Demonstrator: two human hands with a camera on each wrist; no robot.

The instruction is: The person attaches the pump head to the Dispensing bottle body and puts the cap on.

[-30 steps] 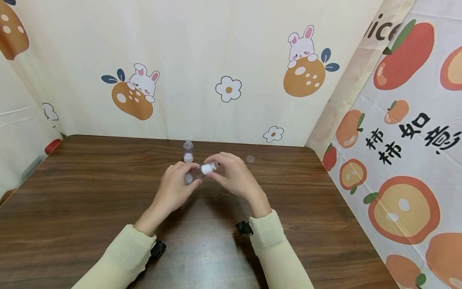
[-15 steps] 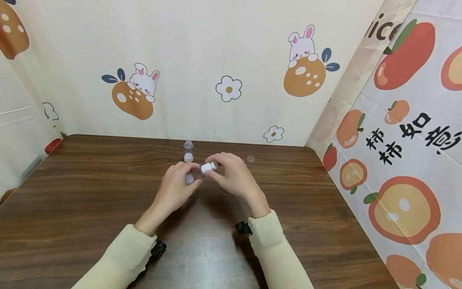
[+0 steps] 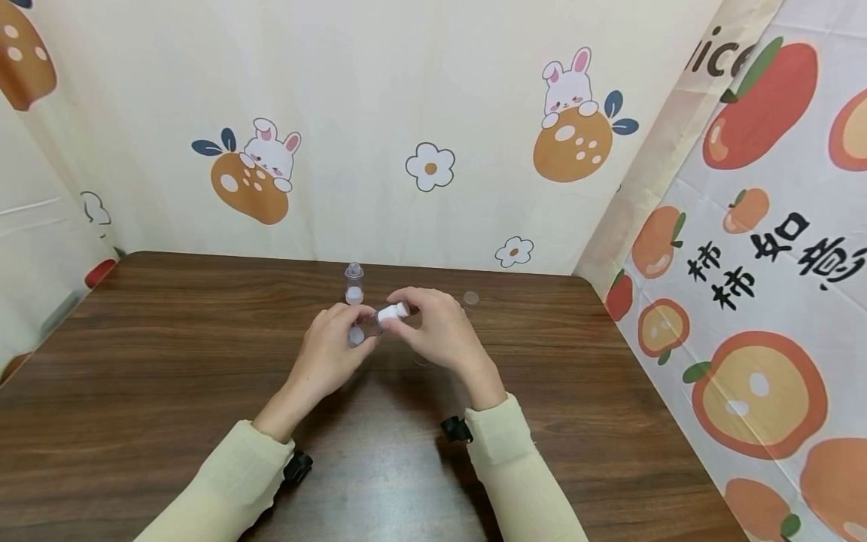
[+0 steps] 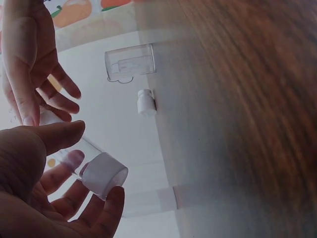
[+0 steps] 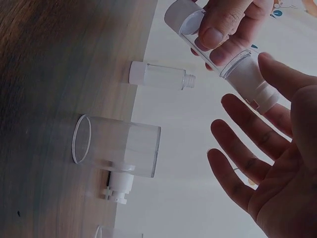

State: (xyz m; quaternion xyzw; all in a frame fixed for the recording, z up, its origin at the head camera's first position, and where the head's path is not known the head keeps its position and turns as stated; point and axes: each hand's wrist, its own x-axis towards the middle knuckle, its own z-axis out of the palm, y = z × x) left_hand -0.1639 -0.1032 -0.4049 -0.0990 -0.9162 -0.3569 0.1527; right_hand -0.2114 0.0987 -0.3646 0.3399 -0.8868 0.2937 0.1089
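Observation:
My left hand holds a clear small bottle with a white base, tilted above the table. The fingers and thumb wrap its body. At the bottle's other end my right hand pinches a white pump top between thumb and index finger; its other fingers are spread. The pump top sits on the bottle's neck end. Behind the left hand a second clear bottle stands upright on a white base, its threaded neck bare in the right wrist view.
A clear cylindrical cover stands on the brown wooden table, with a loose white pump head behind it. Another clear cover is near the back right. A printed curtain hangs behind the table.
The white pump top has turned slightly in my right fingers, showing more white at its outer end. Both hands otherwise stay nearly in place.

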